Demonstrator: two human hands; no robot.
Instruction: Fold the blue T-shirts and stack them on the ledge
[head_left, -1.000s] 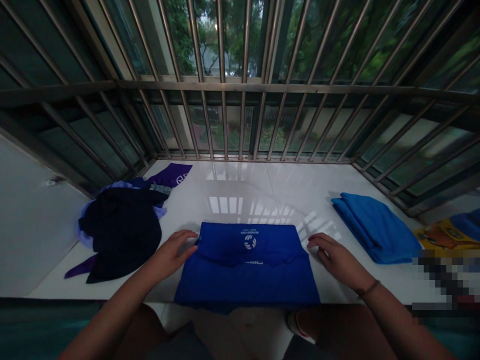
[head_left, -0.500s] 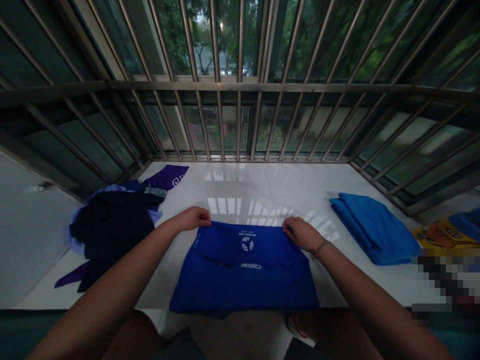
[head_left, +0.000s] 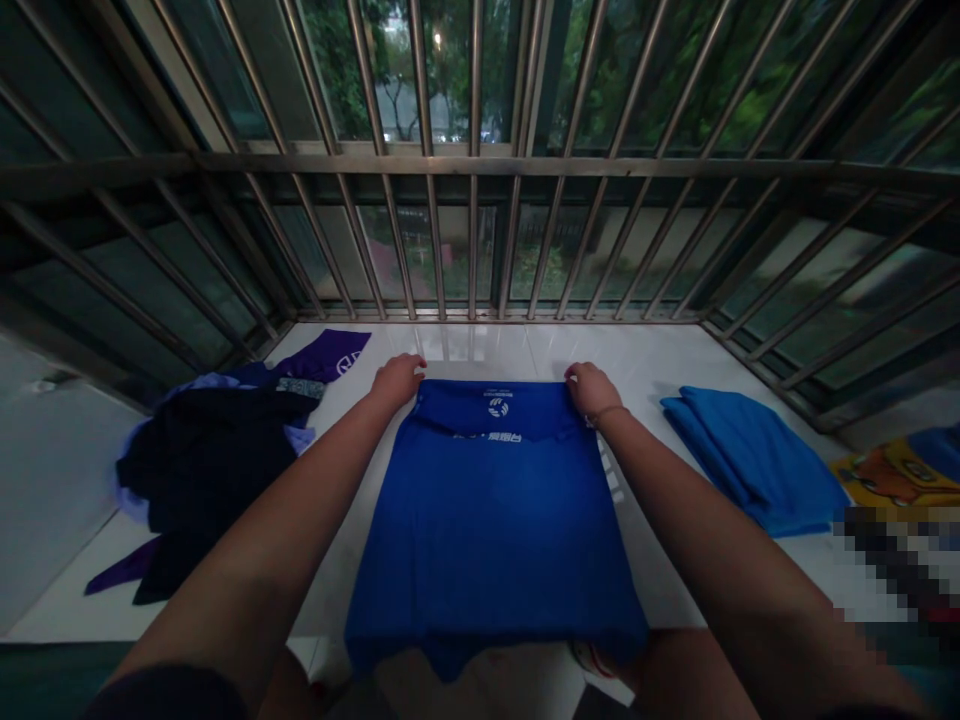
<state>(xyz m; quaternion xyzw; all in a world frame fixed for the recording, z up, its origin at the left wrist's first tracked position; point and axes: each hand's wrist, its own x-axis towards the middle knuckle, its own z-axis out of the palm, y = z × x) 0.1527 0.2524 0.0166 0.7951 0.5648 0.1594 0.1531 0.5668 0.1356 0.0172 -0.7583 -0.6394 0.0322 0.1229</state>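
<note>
A blue T-shirt (head_left: 487,530) with white printing lies stretched over the white ledge, its near end hanging past the front edge. At its far left corner my left hand (head_left: 399,380) pinches the cloth between thumb and fingers. My right hand (head_left: 592,390), with a thin band at the wrist, grips the far right corner. Between the hands the far edge runs straight, and a fold of cloth lies across the shirt just below the round white logo.
On the left is a heap of dark clothes (head_left: 217,450) with a purple garment (head_left: 330,352) behind it. A folded light-blue garment (head_left: 757,455) lies right, beside a yellow printed cloth (head_left: 892,470). Metal window bars (head_left: 472,240) rise behind the white ledge (head_left: 637,350).
Both hands have moved away from me toward the window, drawing the shirt's far edge along. More of the blue cloth now lies spread on the ledge.
</note>
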